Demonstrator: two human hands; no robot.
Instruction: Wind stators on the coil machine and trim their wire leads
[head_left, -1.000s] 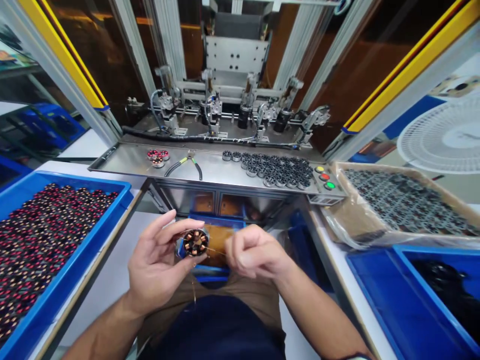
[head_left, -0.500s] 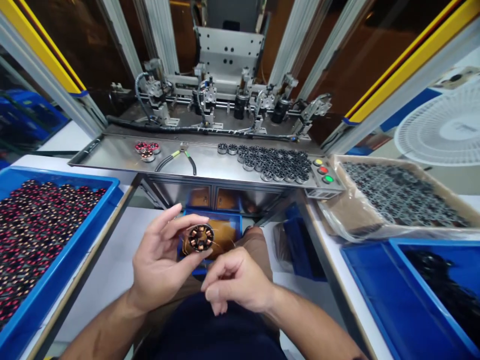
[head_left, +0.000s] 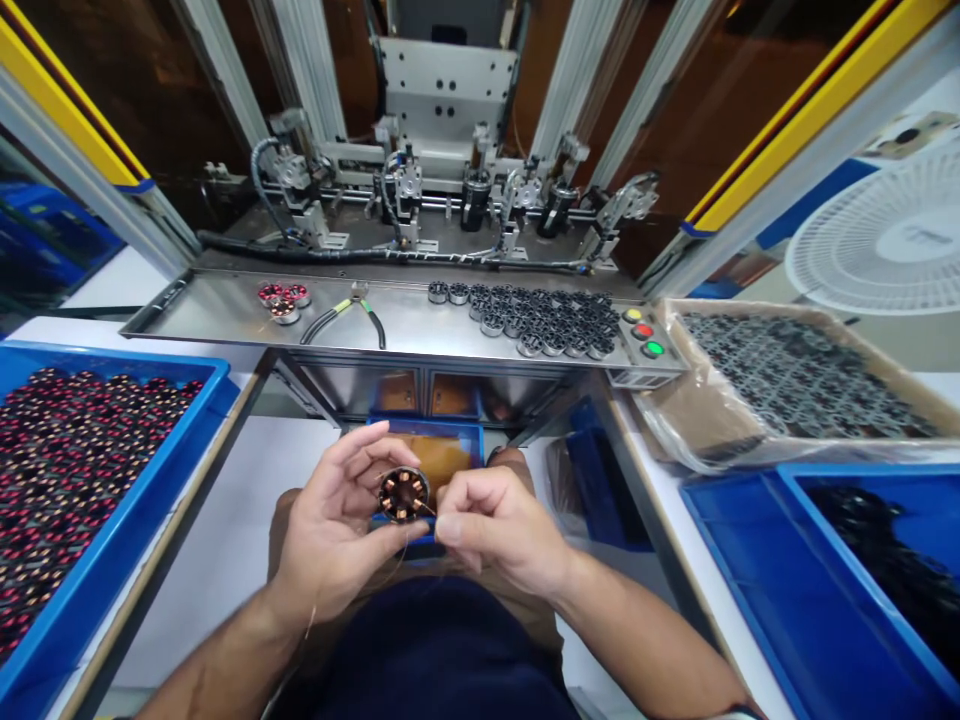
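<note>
Between the thumb and fingers of my left hand [head_left: 337, 510] is a round motor stator [head_left: 403, 494], black with copper windings, its face turned up toward me. Thin loose copper wire trails from it, below my left palm. My right hand [head_left: 495, 520] is closed in a pinch at the stator's right edge, on a fine wire end [head_left: 429, 510] that runs out from the windings. The fingertips hide the end of that wire. Both hands are above my lap, in front of the blue bin [head_left: 476, 432] under the machine.
Cutting pliers [head_left: 352, 312] lie on the steel ledge [head_left: 225, 320], between a few wound stators [head_left: 283, 300] and many bare black cores [head_left: 547, 318]. A blue tray of wound stators [head_left: 214, 375] stands left. At right are a button box [head_left: 651, 350], a carton of cores [head_left: 810, 375] and blue bins [head_left: 750, 560].
My right hand has moved up to the stator's right edge and pinches a wire there. My left hand and the stator have shifted slightly down and right.
</note>
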